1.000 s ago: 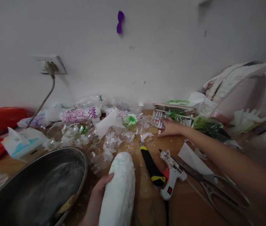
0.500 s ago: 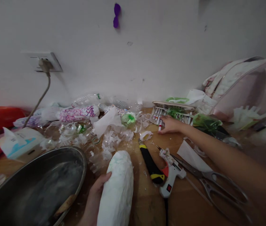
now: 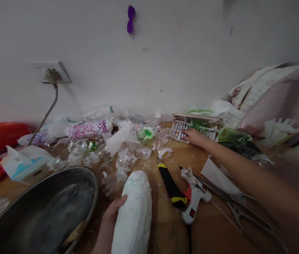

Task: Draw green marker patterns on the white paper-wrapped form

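My left hand (image 3: 110, 220) grips a long white paper-covered bottle shape (image 3: 135, 211) that lies lengthwise on the wooden table near the front edge. My right hand (image 3: 195, 137) reaches far across to an open case of marker pens (image 3: 183, 127) by the wall. Its fingers rest on the pens, curled slightly; I cannot tell whether they grip one.
A large metal basin (image 3: 40, 208) sits front left. A black-and-yellow utility knife (image 3: 171, 187), a white glue gun (image 3: 194, 201) and big scissors (image 3: 244, 208) lie right of the bottle. Torn paper and cut plastic bottles (image 3: 104, 141) litter the back. A tissue pack (image 3: 23, 162), a plugged cable (image 3: 51, 76) and a pink bag (image 3: 279, 95) are around.
My right hand has moved from the table just in front of the pen case up onto the pens. The left hand and the white shape stay put.
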`<action>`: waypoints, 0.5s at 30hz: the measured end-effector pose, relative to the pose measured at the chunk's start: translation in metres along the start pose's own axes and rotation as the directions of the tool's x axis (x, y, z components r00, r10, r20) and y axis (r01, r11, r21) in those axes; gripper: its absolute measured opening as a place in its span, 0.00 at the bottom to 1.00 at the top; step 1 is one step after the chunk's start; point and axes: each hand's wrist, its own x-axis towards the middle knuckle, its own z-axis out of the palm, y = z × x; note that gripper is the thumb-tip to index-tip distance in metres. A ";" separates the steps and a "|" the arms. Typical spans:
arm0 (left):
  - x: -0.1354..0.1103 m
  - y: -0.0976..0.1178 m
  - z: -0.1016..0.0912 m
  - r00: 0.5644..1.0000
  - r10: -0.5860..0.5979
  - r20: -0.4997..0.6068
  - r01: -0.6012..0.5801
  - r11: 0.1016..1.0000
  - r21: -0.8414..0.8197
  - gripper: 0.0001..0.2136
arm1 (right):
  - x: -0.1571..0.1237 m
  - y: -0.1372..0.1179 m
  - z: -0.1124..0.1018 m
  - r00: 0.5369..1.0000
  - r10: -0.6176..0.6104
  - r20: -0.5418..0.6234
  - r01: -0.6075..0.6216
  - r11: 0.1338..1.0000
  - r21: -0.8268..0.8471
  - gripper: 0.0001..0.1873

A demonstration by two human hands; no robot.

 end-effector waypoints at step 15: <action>0.000 0.001 0.000 0.999 -0.030 0.026 0.030 1.000 -0.004 0.14 | -0.041 0.055 -0.041 0.911 0.384 -0.152 -0.405 0.902 -0.147 0.19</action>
